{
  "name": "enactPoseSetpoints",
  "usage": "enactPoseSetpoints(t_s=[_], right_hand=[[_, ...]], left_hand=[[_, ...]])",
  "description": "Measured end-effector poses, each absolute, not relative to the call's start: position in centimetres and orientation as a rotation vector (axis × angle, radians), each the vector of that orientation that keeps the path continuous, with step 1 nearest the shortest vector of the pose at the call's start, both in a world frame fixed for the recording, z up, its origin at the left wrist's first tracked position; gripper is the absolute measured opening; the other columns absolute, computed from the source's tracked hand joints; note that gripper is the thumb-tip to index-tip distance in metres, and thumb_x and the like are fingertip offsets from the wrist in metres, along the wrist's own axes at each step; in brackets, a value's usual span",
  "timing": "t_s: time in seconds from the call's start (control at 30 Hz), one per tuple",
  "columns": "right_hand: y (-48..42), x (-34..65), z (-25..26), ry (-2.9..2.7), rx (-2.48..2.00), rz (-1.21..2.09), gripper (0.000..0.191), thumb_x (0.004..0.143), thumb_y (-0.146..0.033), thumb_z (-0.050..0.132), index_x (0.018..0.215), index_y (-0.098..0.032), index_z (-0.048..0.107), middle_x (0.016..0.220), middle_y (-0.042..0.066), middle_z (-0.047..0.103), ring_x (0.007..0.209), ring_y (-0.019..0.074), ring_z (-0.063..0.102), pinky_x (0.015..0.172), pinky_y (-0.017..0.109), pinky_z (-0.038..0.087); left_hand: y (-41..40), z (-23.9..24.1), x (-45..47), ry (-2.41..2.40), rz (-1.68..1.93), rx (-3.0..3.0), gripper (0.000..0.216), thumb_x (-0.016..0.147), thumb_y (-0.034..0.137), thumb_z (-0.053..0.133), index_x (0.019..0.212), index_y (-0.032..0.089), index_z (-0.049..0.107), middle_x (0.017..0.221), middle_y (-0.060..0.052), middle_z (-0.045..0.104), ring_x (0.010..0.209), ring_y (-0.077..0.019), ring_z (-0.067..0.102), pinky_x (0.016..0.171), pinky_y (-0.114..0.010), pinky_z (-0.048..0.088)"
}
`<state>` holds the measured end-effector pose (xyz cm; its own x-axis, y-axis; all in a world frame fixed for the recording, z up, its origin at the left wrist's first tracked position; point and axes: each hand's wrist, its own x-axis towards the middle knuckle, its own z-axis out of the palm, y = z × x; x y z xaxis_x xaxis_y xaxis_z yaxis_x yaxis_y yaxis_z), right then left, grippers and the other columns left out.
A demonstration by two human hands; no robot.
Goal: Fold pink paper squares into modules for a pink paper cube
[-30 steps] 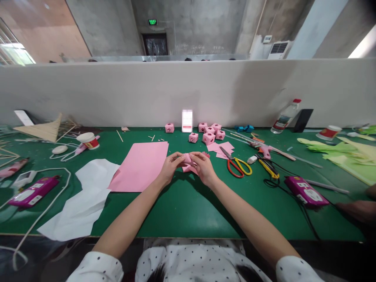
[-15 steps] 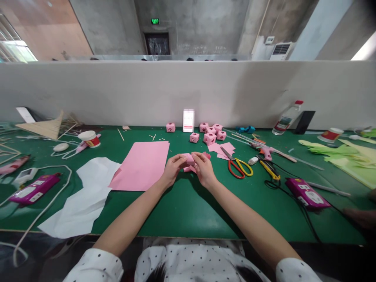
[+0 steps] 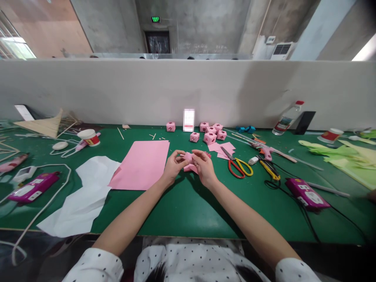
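Note:
Between my two hands is a small piece of folded pink paper [image 3: 188, 157]. My left hand [image 3: 174, 166] pinches its left side with thumb and fingertips. On the other side my right hand [image 3: 205, 167] grips it the same way, its fingers partly covering the paper. More folded pink paper [image 3: 190, 168] lies on the table just beneath, partly hidden by my hands. Several finished pink paper cubes [image 3: 209, 138] stand beyond, near a propped phone [image 3: 188, 120]. Pink paper squares [image 3: 222, 149] lie to the right, and a large pink sheet [image 3: 142, 166] to the left.
Scissors [image 3: 235, 164] and a yellow utility knife [image 3: 270, 170] lie right of my hands, near a pink glue gun [image 3: 266, 152]. Purple power strips [image 3: 307, 194] with cords sit at both sides. White paper [image 3: 88, 196], a paper cup [image 3: 89, 138] and a bottle [image 3: 288, 118] are farther out.
The pink paper between my fingers has changed from a flatter shape to a more bent, pointed one. My left fingers have shifted slightly upward. A hand at the far right edge has mostly left view.

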<state>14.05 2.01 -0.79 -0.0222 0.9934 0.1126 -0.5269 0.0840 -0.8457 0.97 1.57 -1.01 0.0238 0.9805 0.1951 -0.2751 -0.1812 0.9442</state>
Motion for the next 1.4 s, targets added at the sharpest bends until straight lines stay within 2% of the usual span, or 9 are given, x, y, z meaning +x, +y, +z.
enactPoseSetpoints(t_s=[0.13,0.23,0.37,0.6,0.77,0.97,1.1,1.23,1.4], right_hand=[[2.5,15.1,-0.7,-1.069,-0.766,1.298,0.027,0.073,-0.036,0.072,0.097,-0.024,0.068,0.083,0.000,0.066,0.079,0.0160,0.062,0.075,0.032,0.051],[2.4,16.0,-0.3,-1.331,-0.846,0.902,0.019,0.082,-0.037,0.065,0.095,-0.024,0.070,0.093,0.004,0.068,0.091,0.0196,0.063,0.081,0.035,0.049],[2.2,16.7,0.2,-1.563,-0.917,0.398,0.013,0.085,-0.033,0.065,0.086,-0.025,0.074,0.095,0.006,0.067,0.097,0.0214,0.061,0.089,0.037,0.047],[2.2,16.7,0.3,-1.600,-0.909,0.299,0.013,0.085,-0.031,0.066,0.092,-0.026,0.075,0.100,0.006,0.064,0.101,0.0220,0.059,0.091,0.038,0.048],[1.8,16.6,0.7,-1.596,-0.930,0.434,0.015,0.086,-0.033,0.063,0.088,-0.029,0.077,0.103,0.006,0.064,0.106,0.0234,0.057,0.099,0.041,0.042],[2.3,16.6,0.6,-1.321,-0.909,1.098,0.023,0.081,-0.041,0.063,0.082,-0.024,0.078,0.100,0.004,0.070,0.099,0.0218,0.061,0.086,0.034,0.046],[2.8,16.8,0.4,-1.129,-0.921,1.441,0.025,0.071,-0.044,0.072,0.077,-0.020,0.077,0.089,0.004,0.073,0.087,0.0187,0.063,0.075,0.029,0.047],[2.9,17.0,0.3,-1.164,-0.901,1.512,0.030,0.065,-0.045,0.080,0.077,-0.017,0.077,0.079,0.005,0.073,0.073,0.0155,0.063,0.070,0.028,0.047],[3.3,17.6,-0.1,-1.282,-1.009,1.502,0.037,0.060,-0.046,0.085,0.078,-0.015,0.077,0.077,0.006,0.073,0.069,0.0154,0.063,0.069,0.029,0.045]], left_hand=[[2.0,-1.1,0.4,0.844,1.449,1.185,0.039,0.060,0.032,0.085,0.089,0.017,0.063,0.083,-0.002,0.069,0.077,-0.0151,0.065,0.076,-0.027,0.047],[2.2,-1.0,0.1,0.811,1.427,1.181,0.037,0.063,0.031,0.084,0.091,0.016,0.065,0.085,-0.004,0.071,0.079,-0.0167,0.066,0.080,-0.031,0.048],[2.0,-0.7,0.0,0.825,1.425,1.178,0.036,0.063,0.030,0.085,0.089,0.015,0.065,0.083,-0.004,0.071,0.078,-0.0169,0.067,0.081,-0.032,0.048],[2.0,-0.5,0.1,0.834,1.407,1.194,0.036,0.063,0.031,0.085,0.090,0.015,0.066,0.082,-0.004,0.071,0.078,-0.0169,0.066,0.079,-0.031,0.048],[2.0,-0.6,0.1,0.842,1.401,1.189,0.035,0.062,0.030,0.085,0.088,0.015,0.067,0.082,-0.003,0.070,0.078,-0.0155,0.065,0.079,-0.029,0.048],[1.9,-0.6,-0.1,0.823,1.351,1.201,0.035,0.063,0.029,0.084,0.091,0.015,0.067,0.085,-0.005,0.071,0.081,-0.0176,0.066,0.081,-0.031,0.048],[2.0,-0.7,-0.2,0.832,1.324,1.212,0.034,0.062,0.029,0.085,0.088,0.015,0.067,0.082,-0.003,0.069,0.078,-0.0159,0.064,0.077,-0.029,0.048],[2.1,-0.8,-0.3,0.827,1.296,1.198,0.036,0.061,0.029,0.085,0.089,0.015,0.067,0.081,-0.003,0.069,0.077,-0.0153,0.064,0.076,-0.028,0.049],[2.1,-1.0,-0.4,0.837,1.243,1.162,0.040,0.060,0.030,0.086,0.091,0.015,0.066,0.083,-0.003,0.070,0.079,-0.0166,0.065,0.077,-0.031,0.050]])
